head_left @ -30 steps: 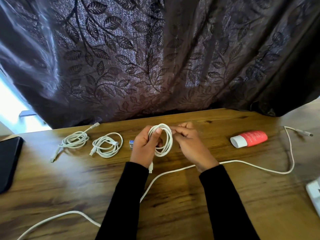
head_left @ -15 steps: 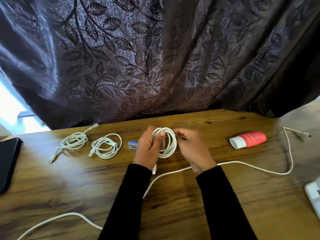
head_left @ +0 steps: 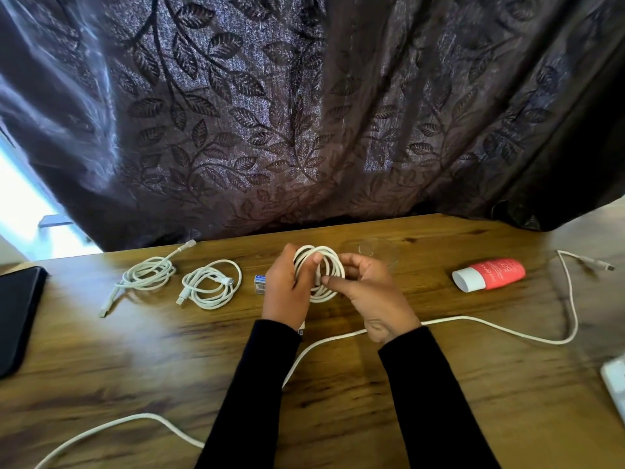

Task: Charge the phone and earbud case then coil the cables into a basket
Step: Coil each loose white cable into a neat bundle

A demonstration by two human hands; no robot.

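Observation:
My left hand [head_left: 285,292] grips a coil of white cable [head_left: 329,265] above the middle of the wooden table [head_left: 338,384], thumb over the loops. My right hand [head_left: 375,292] pinches the coil's right side with thumb and forefinger. Two finished white coils lie to the left: one [head_left: 148,274] farther left, one [head_left: 211,286] closer to my hands. A long loose white cable [head_left: 507,333] runs from the right across the table, passes under my arms and trails off the front left edge. A dark phone or tablet [head_left: 17,313] lies at the far left edge.
A small blue and silver box [head_left: 259,283] sits just left of my left hand. A red tube with a white cap [head_left: 488,275] lies at right. A clear glass dish [head_left: 375,250] stands behind my hands. A white object [head_left: 615,384] is at the right edge. Dark leaf-patterned curtain [head_left: 304,113] behind.
My hands have kept turning the coil; the right hand's fingers have shifted from the top of the loops to pinch the right side. The loose cable has hardly moved.

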